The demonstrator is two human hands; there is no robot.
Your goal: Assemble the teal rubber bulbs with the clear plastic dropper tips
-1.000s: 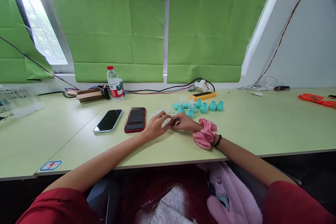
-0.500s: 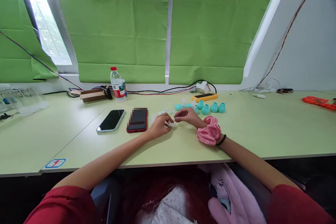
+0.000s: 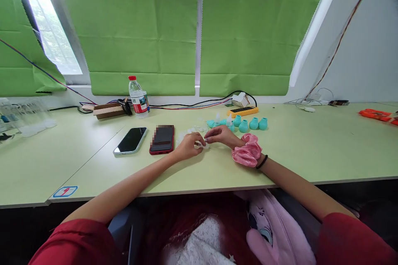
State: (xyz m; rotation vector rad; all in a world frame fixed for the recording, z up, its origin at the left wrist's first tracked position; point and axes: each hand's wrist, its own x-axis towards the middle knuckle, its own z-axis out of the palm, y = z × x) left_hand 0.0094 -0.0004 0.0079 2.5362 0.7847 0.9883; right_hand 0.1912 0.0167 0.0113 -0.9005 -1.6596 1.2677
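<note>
My left hand [image 3: 190, 146] rests low over the table with its fingers curled round a small translucent white piece [image 3: 199, 145]. Right beside it, my right hand [image 3: 221, 136] pinches at the same spot, its fingertips meeting the piece; whether a separate part sits between them is too small to tell. More clear plastic pieces [image 3: 199, 129] lie just behind my hands. Several turquoise bulb-shaped pieces [image 3: 243, 126] stand beyond my right hand, and others lie partly hidden behind it. A pink scrunchie [image 3: 247, 151] and a black band circle my right wrist.
Left of my hands lie a red-cased phone [image 3: 162, 140] and a light-cased phone [image 3: 129, 141]. Behind stand a water bottle [image 3: 138, 98], a brown box [image 3: 108, 110] and a yellow device [image 3: 244, 111]. Cables run along the wall. An orange object [image 3: 374, 114] lies far right.
My right hand has moved slightly left, so its fingertips now meet the piece in my left hand. The view has shifted a little.
</note>
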